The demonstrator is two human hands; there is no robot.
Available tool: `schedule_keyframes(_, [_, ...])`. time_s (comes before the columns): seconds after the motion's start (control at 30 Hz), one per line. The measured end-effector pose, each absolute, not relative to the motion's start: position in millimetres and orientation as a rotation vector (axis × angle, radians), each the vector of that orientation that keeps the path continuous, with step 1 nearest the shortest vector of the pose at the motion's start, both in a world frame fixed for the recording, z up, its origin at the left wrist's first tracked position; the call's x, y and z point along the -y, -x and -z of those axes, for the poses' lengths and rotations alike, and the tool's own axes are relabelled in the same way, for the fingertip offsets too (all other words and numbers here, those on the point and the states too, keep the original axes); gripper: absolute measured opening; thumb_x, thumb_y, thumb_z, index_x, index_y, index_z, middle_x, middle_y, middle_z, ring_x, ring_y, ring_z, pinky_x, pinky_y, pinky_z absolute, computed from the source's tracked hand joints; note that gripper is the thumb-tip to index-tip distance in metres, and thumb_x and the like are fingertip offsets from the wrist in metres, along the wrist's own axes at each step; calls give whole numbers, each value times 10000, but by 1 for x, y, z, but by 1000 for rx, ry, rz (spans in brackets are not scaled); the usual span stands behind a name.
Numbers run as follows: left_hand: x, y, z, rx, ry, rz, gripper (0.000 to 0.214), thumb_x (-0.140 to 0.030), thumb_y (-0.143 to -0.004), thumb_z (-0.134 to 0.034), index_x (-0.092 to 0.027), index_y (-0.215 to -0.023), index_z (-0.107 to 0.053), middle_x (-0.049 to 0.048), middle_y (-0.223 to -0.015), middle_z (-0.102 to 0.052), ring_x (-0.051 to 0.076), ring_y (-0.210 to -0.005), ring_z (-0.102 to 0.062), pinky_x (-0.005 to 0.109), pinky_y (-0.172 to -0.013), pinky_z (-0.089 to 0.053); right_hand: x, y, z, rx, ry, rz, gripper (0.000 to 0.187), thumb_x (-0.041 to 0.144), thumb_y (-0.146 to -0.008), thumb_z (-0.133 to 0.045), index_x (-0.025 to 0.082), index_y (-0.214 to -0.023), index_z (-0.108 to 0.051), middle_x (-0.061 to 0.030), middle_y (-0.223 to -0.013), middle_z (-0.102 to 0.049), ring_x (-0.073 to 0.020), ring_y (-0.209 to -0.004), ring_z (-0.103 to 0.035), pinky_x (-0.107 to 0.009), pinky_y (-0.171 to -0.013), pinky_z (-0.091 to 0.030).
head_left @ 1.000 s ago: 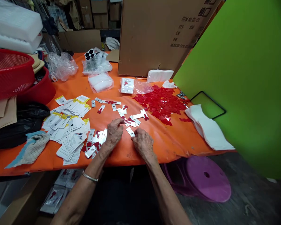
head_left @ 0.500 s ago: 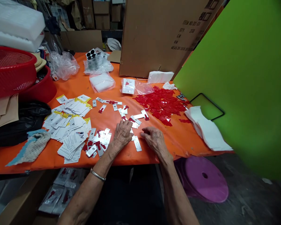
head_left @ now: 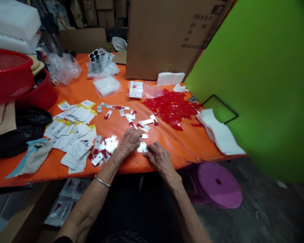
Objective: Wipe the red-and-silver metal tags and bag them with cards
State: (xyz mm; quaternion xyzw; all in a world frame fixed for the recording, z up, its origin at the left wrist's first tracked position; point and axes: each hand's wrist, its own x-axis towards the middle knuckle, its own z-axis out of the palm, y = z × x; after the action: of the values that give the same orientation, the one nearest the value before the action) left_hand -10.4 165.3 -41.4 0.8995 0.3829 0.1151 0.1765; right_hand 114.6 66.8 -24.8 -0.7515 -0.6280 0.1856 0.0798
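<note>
While low over the orange-covered counter (head_left: 190,145): a loose pile of small silver strips with red tabs (head_left: 103,150), then the bare left hand (head_left: 130,141), fingers (head_left: 139,132) curled, nothing visible in them — and the bare right hand (head_left: 160,158), fingers (head_left: 148,145) touching one silver strip (head_left: 143,147), grip impossible to tell — beyond, a heap of glossy red plastic pieces (head_left: 171,108).

One camera, worn on the person's head, looks forward and down across the counter (head_left: 174,152) from its near edge. The left hand (head_left: 130,141) and right hand (head_left: 161,159) appear close, toward 6 o'clock; a cardboard carton (head_left: 157,40) stands farther off at 12 o'clock, a green board (head_left: 250,87) at 3 o'clock.
</note>
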Motion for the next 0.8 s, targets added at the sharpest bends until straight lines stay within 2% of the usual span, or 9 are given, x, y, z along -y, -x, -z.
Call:
schedule_keyframes(0.2, [-152, 22, 48, -1045, -2465, -414, 341, -83, -748, -454, -172, -1048, -592, 67, -976, -658, 221, -913, -506, 364, -801, -391, -73, -99, 34, 1893, 2204, -458, 153, 210, -801, -549, 171, -892, -666, -74, -938, -623, -167, -754, -587, -255, -644, -373])
schedule_keyframes(0.37, [-137, 23, 43, -1111, -2377, -453, 246, -122, -799, -421, -159, -976, -587, 91, -965, -625, 220, -922, -502, 364, -817, -407, -99, -108, 44, 1699, 1959, -608, 176, 181, -799, -502, 182, -875, -660, -38, -809, -666, -159, -740, -602, -248, -682, -426])
schedule_keyframes(0.5, [-127, 20, 42, -1141, -2393, -436, 219, -132, -762, -464, -157, -950, -575, 94, -974, -597, 236, -952, -477, 379, -834, -399, -130, -122, 43, 1621, 2188, -263, 224, 284, -831, -512, 158, -976, -627, -100, -1001, -627, -196, -856, -590, -282, -708, -415])
schedule_keyframes(0.57, [-125, 20, 44, -1167, -2372, -435, 232, -107, -735, -464, -155, -933, -572, 93, -966, -590, 236, -947, -474, 375, -833, -401, -143, -121, 39, 1729, 2279, -189, 224, 320, -839, -520, 160, -959, -621, -110, -1058, -595, -203, -884, -583, -276, -678, -399])
schedule_keyframes(0.8, [-128, 25, 50, -1100, -2305, -517, 280, -75, -676, -459, -156, -911, -589, 90, -919, -592, 232, -929, -491, 371, -834, -418, -150, -117, 31, 2126, 2301, -141, 224, 284, -878, -455, 132, -992, -574, -109, -1040, -593, -197, -860, -583, -266, -612, -347])
